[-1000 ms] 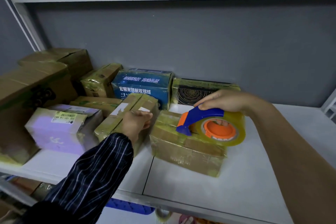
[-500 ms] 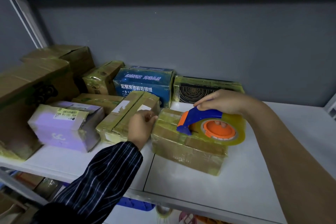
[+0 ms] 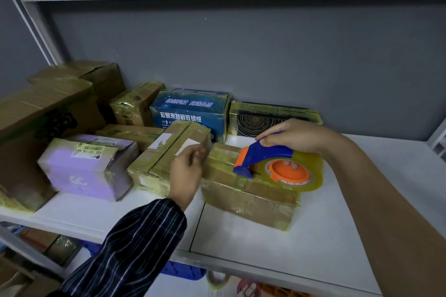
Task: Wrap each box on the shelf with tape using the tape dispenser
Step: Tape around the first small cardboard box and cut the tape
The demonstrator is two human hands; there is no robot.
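A tape-covered brown box (image 3: 251,198) lies on the white shelf (image 3: 337,243) near its front. My right hand (image 3: 292,135) grips the blue and orange tape dispenser (image 3: 277,166), whose yellowish roll rests on top of that box. My left hand (image 3: 185,171), in a striped sleeve, sits at the box's left end with its fingers curled; what they pinch is too small to tell. Just left of that hand lies a longer taped brown box (image 3: 159,157) with white labels.
More boxes crowd the left and back: a lilac box (image 3: 82,171), a large brown carton (image 3: 36,123), a blue printed box (image 3: 190,113), a black box with rings (image 3: 258,120). A grey wall stands behind. Lower shelves hold blue and orange items.
My left hand has moved right from the long box to the left end of the front box. The dispenser has stayed on top of the box.
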